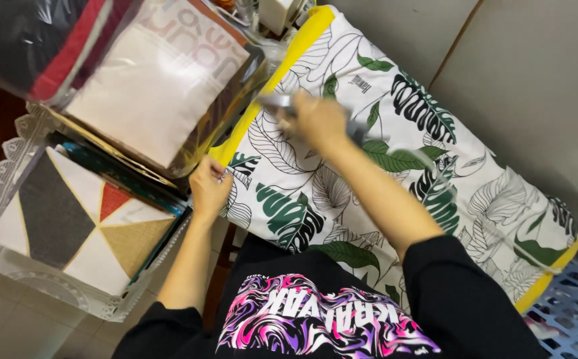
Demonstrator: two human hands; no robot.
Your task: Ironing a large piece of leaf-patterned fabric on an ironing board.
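Leaf-printed cloth [395, 153] lies under both hands: left hand [209, 186] pinches its edge, right hand [315, 119] grips a blurred iron [282, 103].

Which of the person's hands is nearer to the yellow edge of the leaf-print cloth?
Left. The left hand grips the leaf-print cloth right at its yellow edge. The right hand is further in over the print, holding a blurred grey object.

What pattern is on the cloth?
Green and black leaves on white cloth with a yellow edge; head view.
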